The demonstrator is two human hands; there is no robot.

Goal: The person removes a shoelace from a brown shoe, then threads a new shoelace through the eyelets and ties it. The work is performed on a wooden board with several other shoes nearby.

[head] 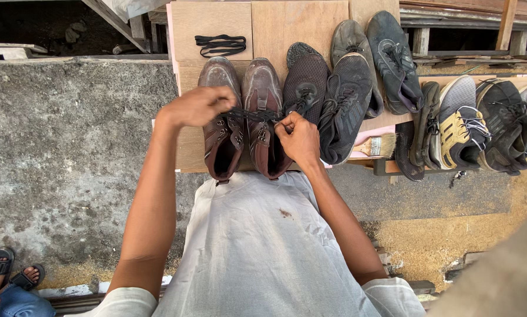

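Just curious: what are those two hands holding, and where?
Both the left hand and right hand pinch a black shoelace stretched across the brown leather shoes.

Soft, even daylight filled the scene, bright without harshness, and no single source showed. Shadows were faint and short: a thin dark edge lay under the worktop (216, 23) and beneath the row of shoes (392, 88). The upper left corner fell into deep shade. No glare appeared on the leather or the wood. Focus was sharp across the centre, while the pale surface at the lower right corner was blurred. The wide lens bent straight lines slightly toward the frame's edges.
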